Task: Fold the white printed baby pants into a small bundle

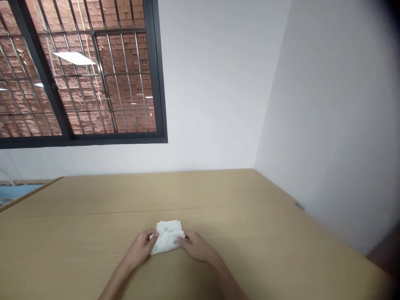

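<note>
I've got a white cloth (168, 241) on my feed, scattered with small green motifs, against a light tan, wood-toned tabletop (93, 246)! Above it I see plain white wall (215, 83), a near-black window frame (160, 83), and grey bars (121, 31) striping the reddish-brown, coursed pattern of the brickwork (131, 54).

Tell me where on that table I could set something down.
Bare table stretches left of the left hand, right of the right hand, and beyond the cloth to the wall. It's crowded only at the cloth, held by both hands.
</note>
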`<act>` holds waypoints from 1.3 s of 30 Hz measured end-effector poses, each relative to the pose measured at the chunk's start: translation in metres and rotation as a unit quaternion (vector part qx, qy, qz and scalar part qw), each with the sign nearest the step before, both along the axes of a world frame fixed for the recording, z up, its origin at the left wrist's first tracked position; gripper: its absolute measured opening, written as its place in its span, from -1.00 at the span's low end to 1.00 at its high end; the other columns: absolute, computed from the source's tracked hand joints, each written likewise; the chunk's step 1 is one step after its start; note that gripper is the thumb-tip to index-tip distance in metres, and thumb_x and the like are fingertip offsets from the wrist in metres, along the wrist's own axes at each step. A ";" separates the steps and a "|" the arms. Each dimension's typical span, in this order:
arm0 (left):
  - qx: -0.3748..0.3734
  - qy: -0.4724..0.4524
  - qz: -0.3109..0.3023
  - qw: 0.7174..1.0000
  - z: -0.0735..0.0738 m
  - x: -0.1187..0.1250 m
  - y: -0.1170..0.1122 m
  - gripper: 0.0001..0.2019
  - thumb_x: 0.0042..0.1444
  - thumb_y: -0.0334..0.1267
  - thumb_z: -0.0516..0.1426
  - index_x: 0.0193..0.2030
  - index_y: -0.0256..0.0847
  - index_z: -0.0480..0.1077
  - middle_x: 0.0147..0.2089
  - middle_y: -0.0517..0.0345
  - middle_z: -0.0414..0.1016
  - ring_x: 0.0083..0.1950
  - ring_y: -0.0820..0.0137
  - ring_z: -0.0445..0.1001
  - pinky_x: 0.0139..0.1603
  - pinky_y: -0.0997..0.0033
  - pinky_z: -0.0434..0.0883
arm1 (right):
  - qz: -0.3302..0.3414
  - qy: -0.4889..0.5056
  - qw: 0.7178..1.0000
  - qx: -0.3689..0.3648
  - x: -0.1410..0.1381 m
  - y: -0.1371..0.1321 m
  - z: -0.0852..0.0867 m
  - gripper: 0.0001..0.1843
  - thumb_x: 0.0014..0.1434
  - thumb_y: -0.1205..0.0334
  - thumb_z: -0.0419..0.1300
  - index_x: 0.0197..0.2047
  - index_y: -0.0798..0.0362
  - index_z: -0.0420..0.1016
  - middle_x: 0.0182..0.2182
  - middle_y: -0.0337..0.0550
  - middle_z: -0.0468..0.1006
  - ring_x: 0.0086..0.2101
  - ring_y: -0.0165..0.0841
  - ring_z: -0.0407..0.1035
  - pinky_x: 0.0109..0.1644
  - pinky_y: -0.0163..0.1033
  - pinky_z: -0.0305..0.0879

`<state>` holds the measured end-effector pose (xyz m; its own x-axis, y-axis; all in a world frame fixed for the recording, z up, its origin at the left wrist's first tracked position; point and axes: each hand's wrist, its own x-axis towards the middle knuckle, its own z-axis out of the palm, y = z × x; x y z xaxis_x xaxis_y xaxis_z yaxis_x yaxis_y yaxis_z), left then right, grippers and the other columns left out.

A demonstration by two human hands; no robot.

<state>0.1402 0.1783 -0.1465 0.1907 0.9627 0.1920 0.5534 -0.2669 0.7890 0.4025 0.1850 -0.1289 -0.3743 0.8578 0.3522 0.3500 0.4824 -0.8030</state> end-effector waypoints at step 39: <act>0.301 0.175 0.114 0.930 -0.059 0.032 0.011 -0.58 0.36 -0.28 -0.09 0.31 -0.20 0.23 0.29 -0.15 0.35 0.30 0.09 0.35 0.21 -0.04 0.43 | -0.074 -0.211 0.936 0.271 -0.069 0.004 -0.031 -0.33 0.42 0.23 -0.10 0.52 0.08 -0.21 0.43 0.04 0.06 0.40 -0.08 -0.06 0.41 0.17 0.05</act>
<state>0.1719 0.1888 -0.2054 0.1462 0.7243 0.6738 0.8452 -0.4455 0.2954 0.3337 0.1891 -0.1600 -0.4697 0.6492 0.5983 0.6761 0.7003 -0.2291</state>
